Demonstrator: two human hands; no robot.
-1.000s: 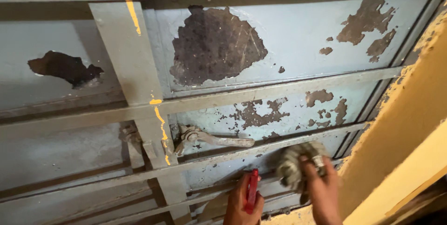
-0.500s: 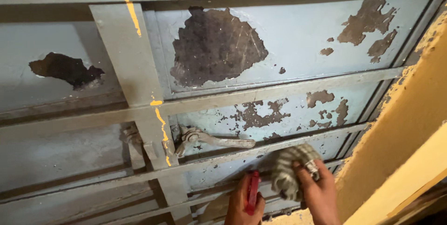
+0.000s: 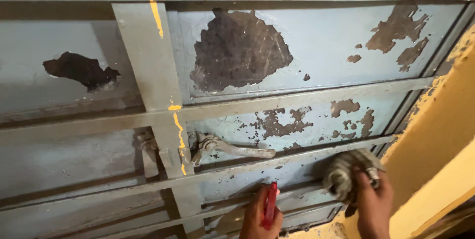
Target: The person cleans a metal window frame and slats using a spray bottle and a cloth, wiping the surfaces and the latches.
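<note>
Two hands were seen at the bottom edge of an old grey-blue window (image 3: pixel 307 46). A crumpled striped rag (image 3: pixel 341 174) was gripped tight in the right hand (image 3: pixel 373 204) and pressed flat against the lowest pane, near the window's bottom right corner, just beside the yellow wall (image 3: pixel 435 135). A thin red tool (image 3: pixel 270 204) was clenched upright in the left hand (image 3: pixel 260 217), resting against the lower bar (image 3: pixel 237 167) near the middle of the bottom edge.

Wiping seemed to be the step in hand — dust and loose paint were likely being rubbed off the low pane. For the next stroke, the rag would probably need to be kept flat and slid along under the bar, clear of the metal latch handle (image 3: pixel 232 147).

One rag, one red tool and one latch handle were counted. Two big bare patches — and several small ones — were seen where paint had peeled off.
</note>
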